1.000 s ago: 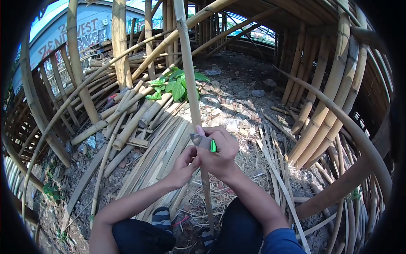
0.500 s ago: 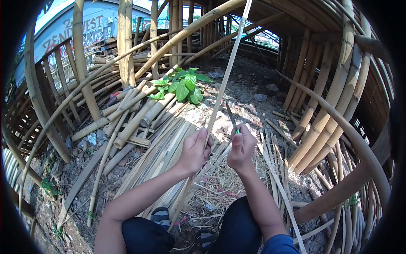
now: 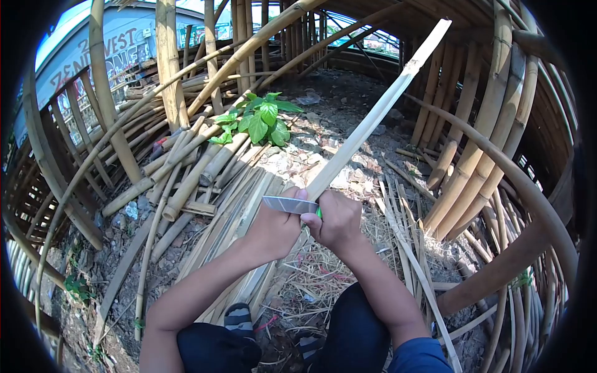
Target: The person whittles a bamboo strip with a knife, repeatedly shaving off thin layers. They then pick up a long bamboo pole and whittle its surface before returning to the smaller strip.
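My left hand (image 3: 273,227) is closed around the lower part of a long split bamboo strip (image 3: 373,118). The strip slants up and away to the right, its pale inner face showing. My right hand (image 3: 336,221) grips a knife (image 3: 290,204) with a bit of green at its handle. Its broad blade points left, lying across the strip just above my left thumb. The two hands are close together, and the knife handle is mostly hidden in my right fist.
Split bamboo strips (image 3: 227,248) lie on the ground at left, with thin shavings (image 3: 317,273) between my feet. Bamboo poles (image 3: 491,143) stand at right. A leafy green plant (image 3: 261,121) grows ahead, near stacked bamboo poles (image 3: 186,186). A long curved pole (image 3: 516,180) crosses the right side.
My right hand has moved left to meet my left hand, and the knife has swung from pointing up to lying across the strip. The strip has turned and leans farther right.
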Demonstrator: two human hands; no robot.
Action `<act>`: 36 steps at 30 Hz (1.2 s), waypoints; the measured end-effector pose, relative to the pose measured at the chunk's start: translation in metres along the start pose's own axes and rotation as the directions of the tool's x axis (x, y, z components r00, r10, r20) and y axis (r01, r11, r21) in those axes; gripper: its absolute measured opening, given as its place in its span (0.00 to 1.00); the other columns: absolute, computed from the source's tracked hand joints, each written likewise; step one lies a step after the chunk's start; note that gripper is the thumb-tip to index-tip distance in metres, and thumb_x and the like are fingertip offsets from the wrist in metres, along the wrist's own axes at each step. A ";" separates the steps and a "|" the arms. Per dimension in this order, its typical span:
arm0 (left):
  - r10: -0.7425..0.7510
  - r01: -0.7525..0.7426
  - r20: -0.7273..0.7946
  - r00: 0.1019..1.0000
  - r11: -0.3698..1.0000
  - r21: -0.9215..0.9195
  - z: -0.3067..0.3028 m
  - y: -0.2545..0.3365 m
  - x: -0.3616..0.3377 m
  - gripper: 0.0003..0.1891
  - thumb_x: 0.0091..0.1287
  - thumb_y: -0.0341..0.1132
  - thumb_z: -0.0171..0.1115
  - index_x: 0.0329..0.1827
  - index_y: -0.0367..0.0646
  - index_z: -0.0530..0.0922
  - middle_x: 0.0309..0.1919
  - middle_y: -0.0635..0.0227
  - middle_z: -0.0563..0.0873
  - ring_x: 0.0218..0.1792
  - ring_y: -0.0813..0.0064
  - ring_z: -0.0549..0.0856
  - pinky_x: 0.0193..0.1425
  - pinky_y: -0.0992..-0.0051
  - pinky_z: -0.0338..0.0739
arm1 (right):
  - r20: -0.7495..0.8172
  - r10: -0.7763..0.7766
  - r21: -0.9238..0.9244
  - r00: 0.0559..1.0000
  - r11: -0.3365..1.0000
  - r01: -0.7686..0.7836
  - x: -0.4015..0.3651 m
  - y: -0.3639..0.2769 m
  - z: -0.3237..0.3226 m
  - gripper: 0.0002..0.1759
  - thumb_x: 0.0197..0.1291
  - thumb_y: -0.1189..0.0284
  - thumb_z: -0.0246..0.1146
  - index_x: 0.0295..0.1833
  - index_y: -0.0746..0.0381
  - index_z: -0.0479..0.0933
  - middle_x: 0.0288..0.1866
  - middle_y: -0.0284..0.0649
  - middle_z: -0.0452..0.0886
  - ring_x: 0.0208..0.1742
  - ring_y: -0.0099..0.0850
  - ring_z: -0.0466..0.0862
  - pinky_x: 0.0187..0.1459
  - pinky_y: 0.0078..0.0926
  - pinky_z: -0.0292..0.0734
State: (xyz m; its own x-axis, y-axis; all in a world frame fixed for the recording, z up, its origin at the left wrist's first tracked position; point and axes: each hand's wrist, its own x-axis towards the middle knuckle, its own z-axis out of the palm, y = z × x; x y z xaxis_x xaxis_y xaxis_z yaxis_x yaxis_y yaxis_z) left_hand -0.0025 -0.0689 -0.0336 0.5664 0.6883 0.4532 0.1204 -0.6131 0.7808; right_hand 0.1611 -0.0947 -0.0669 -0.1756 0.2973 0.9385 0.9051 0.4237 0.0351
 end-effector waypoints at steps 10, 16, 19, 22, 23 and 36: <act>0.039 -0.043 0.035 0.999 0.993 0.111 -0.011 -0.009 -0.018 0.13 0.79 0.35 0.44 0.42 0.36 0.75 0.29 0.51 0.80 0.32 0.52 0.80 0.40 0.60 0.73 | 0.015 -0.148 -0.104 0.989 0.983 0.148 -0.007 0.000 0.012 0.36 0.65 0.37 0.56 0.21 0.57 0.64 0.14 0.36 0.65 0.13 0.34 0.71 0.14 0.32 0.66; 0.015 -0.017 0.026 1.000 0.997 0.081 -0.014 -0.009 -0.020 0.12 0.77 0.32 0.46 0.41 0.34 0.76 0.28 0.49 0.81 0.29 0.52 0.81 0.37 0.59 0.72 | 0.022 -0.165 -0.161 0.986 0.973 0.167 -0.007 0.008 0.012 0.36 0.64 0.36 0.55 0.19 0.56 0.62 0.13 0.35 0.64 0.12 0.33 0.70 0.14 0.31 0.64; -0.039 0.036 0.036 0.999 0.997 0.063 -0.014 -0.014 -0.020 0.12 0.75 0.30 0.47 0.39 0.32 0.76 0.27 0.50 0.80 0.28 0.57 0.78 0.36 0.61 0.72 | 0.021 -0.164 -0.190 0.986 0.968 0.165 -0.011 0.012 0.017 0.37 0.65 0.36 0.55 0.19 0.56 0.62 0.13 0.35 0.63 0.12 0.32 0.70 0.13 0.30 0.64; -0.075 0.074 0.037 0.996 0.997 0.037 -0.011 -0.020 -0.021 0.12 0.74 0.30 0.47 0.38 0.31 0.76 0.26 0.51 0.79 0.27 0.59 0.78 0.36 0.62 0.71 | 0.023 -0.174 -0.204 0.985 0.963 0.175 -0.013 0.014 0.016 0.37 0.65 0.36 0.54 0.19 0.56 0.61 0.13 0.34 0.63 0.11 0.32 0.69 0.13 0.30 0.63; -0.091 0.090 0.032 0.995 0.996 0.031 -0.011 -0.021 -0.021 0.12 0.74 0.31 0.47 0.37 0.32 0.76 0.26 0.51 0.79 0.28 0.60 0.78 0.36 0.62 0.71 | 0.025 -0.187 -0.208 0.982 0.960 0.188 -0.012 0.015 0.017 0.37 0.65 0.36 0.54 0.19 0.56 0.61 0.13 0.34 0.63 0.11 0.31 0.69 0.13 0.29 0.63; -0.312 0.319 0.145 0.939 0.947 -0.025 -0.023 -0.061 -0.051 0.23 0.82 0.45 0.43 0.32 0.38 0.75 0.18 0.76 0.70 0.18 0.86 0.67 0.23 0.78 0.62 | 0.043 0.036 -0.348 0.998 0.937 -0.019 -0.049 0.089 0.002 0.33 0.71 0.41 0.52 0.25 0.58 0.69 0.16 0.38 0.71 0.15 0.35 0.76 0.16 0.32 0.69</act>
State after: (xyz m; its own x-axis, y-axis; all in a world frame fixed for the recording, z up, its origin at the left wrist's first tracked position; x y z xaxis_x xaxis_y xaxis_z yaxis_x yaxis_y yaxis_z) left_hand -0.0573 -0.0578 -0.0948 0.6125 0.7814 0.1195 0.2739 -0.3516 0.8952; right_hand 0.2496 -0.0701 -0.1103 -0.1597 0.3490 0.9234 0.9864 0.0941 0.1350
